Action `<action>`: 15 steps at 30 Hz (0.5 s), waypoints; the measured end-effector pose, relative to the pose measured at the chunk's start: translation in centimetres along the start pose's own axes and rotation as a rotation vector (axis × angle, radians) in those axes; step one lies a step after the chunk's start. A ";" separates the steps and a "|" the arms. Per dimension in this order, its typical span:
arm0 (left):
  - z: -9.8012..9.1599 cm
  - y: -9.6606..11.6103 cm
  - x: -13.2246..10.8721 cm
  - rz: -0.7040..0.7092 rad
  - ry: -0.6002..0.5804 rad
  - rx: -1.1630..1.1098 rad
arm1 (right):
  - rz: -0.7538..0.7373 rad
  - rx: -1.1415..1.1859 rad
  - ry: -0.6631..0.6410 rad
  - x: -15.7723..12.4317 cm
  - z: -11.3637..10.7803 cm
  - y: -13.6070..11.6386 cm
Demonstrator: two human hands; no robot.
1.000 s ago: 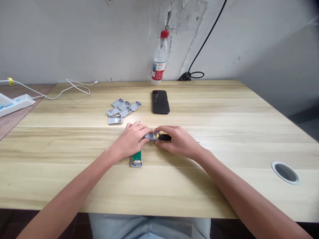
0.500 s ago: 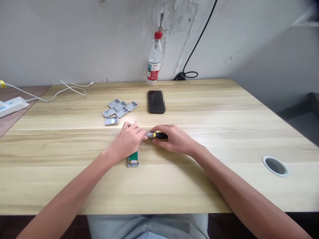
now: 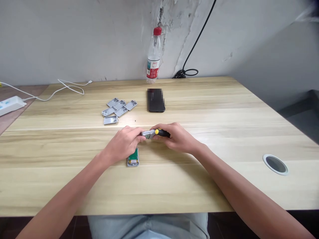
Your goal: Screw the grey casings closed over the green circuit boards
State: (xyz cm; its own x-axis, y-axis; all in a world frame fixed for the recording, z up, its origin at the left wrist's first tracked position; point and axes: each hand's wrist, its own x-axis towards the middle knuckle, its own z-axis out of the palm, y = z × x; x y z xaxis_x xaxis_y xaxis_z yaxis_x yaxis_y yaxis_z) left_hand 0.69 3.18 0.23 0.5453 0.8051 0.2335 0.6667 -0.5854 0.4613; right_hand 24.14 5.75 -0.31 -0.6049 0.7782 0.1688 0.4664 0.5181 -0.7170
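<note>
Crosswise between two hands

Grips the gray case (image 3: pixel 149 134) by its left end with the left hand (image 3: pixel 123 142), pinched between thumb and fingers. Meets the opposite end with the fingertips of the right hand (image 3: pixel 178 137), while also clasping a black-handled tool (image 3: pixel 164 133) toward the palm, yellow end facing left. Cannot tell whether that tool touches the case or merely overlaps it from this view. Lies in front of the body, stretched lengthwise from left to right — roughly in line with the tool, tilted a little higher toward the right. Hinges, in judgement, on that end-to-end line for any change of grip, equally reachable from either side. Runs nearly at a right angle to the open case with a green board (image 3: pixel 133 156) — just below the left hand, well apart from the right. Sits nearer the body than the scattered gray shells (image 3: pixel 121 110).
</note>
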 end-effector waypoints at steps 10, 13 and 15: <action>-0.2 0.7 0.0 -0.131 0.097 -0.250 | 0.023 0.108 0.054 -0.1 0.0 -0.6; -0.1 1.2 0.2 -0.240 0.069 -0.533 | 0.055 0.166 0.070 -0.1 -0.1 -0.9; 0.0 1.4 0.3 -0.270 0.082 -0.654 | 0.096 0.243 0.056 -0.1 -0.2 -1.2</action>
State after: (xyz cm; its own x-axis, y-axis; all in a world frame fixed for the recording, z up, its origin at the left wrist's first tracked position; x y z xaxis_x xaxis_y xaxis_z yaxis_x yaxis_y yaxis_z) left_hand 1.76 2.60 0.98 0.3469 0.9335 0.0903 0.3174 -0.2074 0.9253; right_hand 23.79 5.12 0.61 -0.5254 0.8417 0.1245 0.3473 0.3458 -0.8717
